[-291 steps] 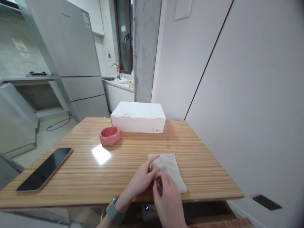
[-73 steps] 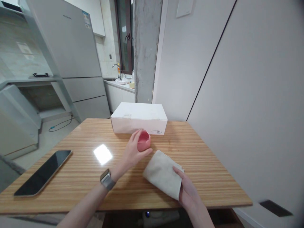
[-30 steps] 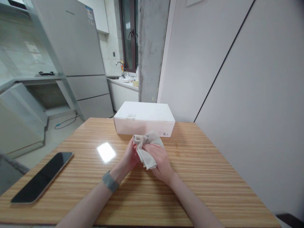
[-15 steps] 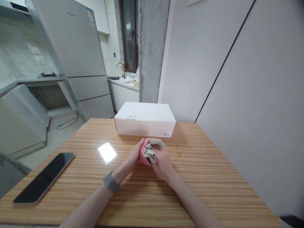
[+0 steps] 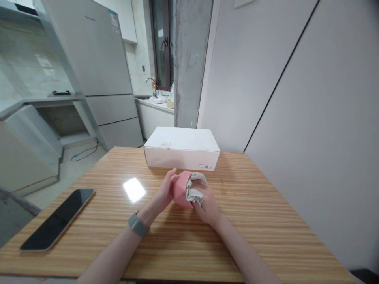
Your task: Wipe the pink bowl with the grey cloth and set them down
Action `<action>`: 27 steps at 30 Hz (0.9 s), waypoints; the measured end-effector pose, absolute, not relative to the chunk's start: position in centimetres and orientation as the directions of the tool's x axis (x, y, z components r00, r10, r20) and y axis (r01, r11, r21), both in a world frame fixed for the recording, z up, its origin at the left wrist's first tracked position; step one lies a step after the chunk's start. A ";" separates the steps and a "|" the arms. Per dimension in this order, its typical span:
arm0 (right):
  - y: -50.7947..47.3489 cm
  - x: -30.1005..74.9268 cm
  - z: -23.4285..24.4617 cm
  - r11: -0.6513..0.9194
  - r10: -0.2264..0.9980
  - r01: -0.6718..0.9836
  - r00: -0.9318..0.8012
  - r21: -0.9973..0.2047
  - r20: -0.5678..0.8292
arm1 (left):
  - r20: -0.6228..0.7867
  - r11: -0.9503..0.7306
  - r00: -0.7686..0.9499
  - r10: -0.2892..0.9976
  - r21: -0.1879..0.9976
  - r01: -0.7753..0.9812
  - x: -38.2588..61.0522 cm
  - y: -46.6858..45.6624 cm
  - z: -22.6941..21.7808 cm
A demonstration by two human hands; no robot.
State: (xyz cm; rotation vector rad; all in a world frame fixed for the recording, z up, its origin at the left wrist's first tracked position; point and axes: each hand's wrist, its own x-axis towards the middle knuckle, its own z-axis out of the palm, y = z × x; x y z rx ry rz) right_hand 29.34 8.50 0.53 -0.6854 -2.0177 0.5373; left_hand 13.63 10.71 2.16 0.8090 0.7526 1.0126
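The left hand [image 5: 166, 191] cups a pink ashtray [image 5: 181, 192], fingers wrapped round its near side and thumb up by the rim, holding it tipped on edge just above the wooden surface [image 5: 251, 221] in front of the white box [image 5: 182, 148]. The right hand [image 5: 207, 203] is clenched on a bunched beige cloth [image 5: 194, 189] and presses it against the ashtray's right side.

To do this wiping well, the left-hand grip should stay firm and low on the body, so the smooth, rounded piece cannot twist out under the pressure of the cloth. The cloth looks wadded thick; a flatter pad under the fingertips would probably reach the rim notches better. Turning the ashtray a little at a time with the left hand, rather than chasing round it with the right, seems the steadier way. Keeping it close above the surface limits harm from a slip.

A dark phone [image 5: 57, 219] lies well apart to the left, and a grey watch [image 5: 137, 225] sits on the left wrist.
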 end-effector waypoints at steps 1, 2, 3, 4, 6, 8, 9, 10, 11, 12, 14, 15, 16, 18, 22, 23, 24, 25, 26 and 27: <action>8.3 29.3 0.7 0.754 0.640 0.241 -0.476 -0.611 0.603 | -0.177 0.314 0.358 0.917 0.873 -0.372 13.4 10.9 2.2; 8.1 29.2 0.8 0.755 0.634 0.233 -0.497 -0.613 0.592 | -0.175 0.304 0.370 0.912 0.894 -0.328 13.2 11.0 2.3; 8.0 29.1 0.9 0.755 0.634 0.232 -0.498 -0.614 0.591 | -0.160 0.278 0.372 0.914 0.915 -0.291 13.1 11.1 2.3; 8.0 29.0 0.8 0.755 0.637 0.235 -0.486 -0.613 0.598 | -0.134 0.237 0.359 0.924 0.936 -0.261 13.0 11.1 2.3; 8.1 29.0 0.5 0.750 0.649 0.247 -0.451 -0.613 0.613 | -0.052 0.127 0.319 0.946 0.967 -0.221 13.0 11.0 2.2; 8.3 29.2 -0.1 0.735 0.673 0.254 -0.394 -0.629 0.627 | 0.056 -0.007 0.274 0.960 0.984 -0.176 13.1 10.8 2.0; 8.4 29.3 -0.3 0.724 0.686 0.251 -0.359 -0.643 0.633 | 0.106 -0.069 0.268 0.958 0.987 -0.146 13.2 10.6 2.0; 8.6 29.3 -0.6 0.711 0.700 0.239 -0.321 -0.661 0.638 | 0.147 -0.118 0.273 0.951 0.986 -0.120 13.2 10.4 2.0; 8.7 29.4 -0.9 0.692 0.720 0.220 -0.281 -0.688 0.635 | 0.174 -0.151 0.287 0.942 0.983 -0.101 13.2 10.2 2.0; 8.8 29.4 -1.1 0.665 0.746 0.194 -0.237 -0.722 0.623 | 0.191 -0.171 0.300 0.935 0.981 -0.091 13.3 10.0 2.0; 9.0 29.3 -1.5 0.587 0.809 0.139 -0.144 -0.797 0.571 | 0.212 -0.188 0.320 0.924 0.977 -0.103 13.4 9.6 1.9; 9.1 29.3 -1.7 0.550 0.835 0.119 -0.098 -0.826 0.542 | 0.218 -0.188 0.331 0.918 0.975 -0.122 13.4 9.5 1.8; 9.2 29.3 -1.7 0.530 0.848 0.111 -0.063 -0.841 0.526 | 0.218 -0.177 0.345 0.913 0.973 -0.145 13.5 9.5 1.7; 9.3 29.5 -1.6 0.549 0.835 0.133 -0.050 -0.825 0.548 | 0.176 -0.103 0.360 0.916 0.971 -0.214 13.7 9.6 1.5; 9.0 29.9 -0.6 0.766 0.642 0.266 -0.331 -0.585 0.691 | -0.100 0.227 0.315 0.944 0.888 -0.399 13.9 10.4 1.4; 8.7 29.8 -0.4 0.815 0.580 0.291 -0.420 -0.502 0.698 | -0.144 0.279 0.327 0.934 0.865 -0.417 13.9 10.5 1.4; 8.5 29.7 -0.2 0.850 0.527 0.308 -0.492 -0.428 0.693 | -0.163 0.310 0.353 0.921 0.857 -0.412 13.8 10.7 1.5; 8.3 29.6 0.0 0.870 0.493 0.319 -0.538 -0.376 0.684 | -0.159 0.314 0.381 0.911 0.866 -0.390 13.7 10.8 1.5; 8.1 29.4 0.1 0.878 0.478 0.327 -0.559 -0.349 0.678 | -0.141 0.294 0.392 0.909 0.883 -0.366 13.6 10.9 1.5; 8.0 29.2 0.1 0.881 0.473 0.331 -0.563 -0.339 0.678 | -0.118 0.259 0.387 0.914 0.906 -0.335 13.5 11.0 1.5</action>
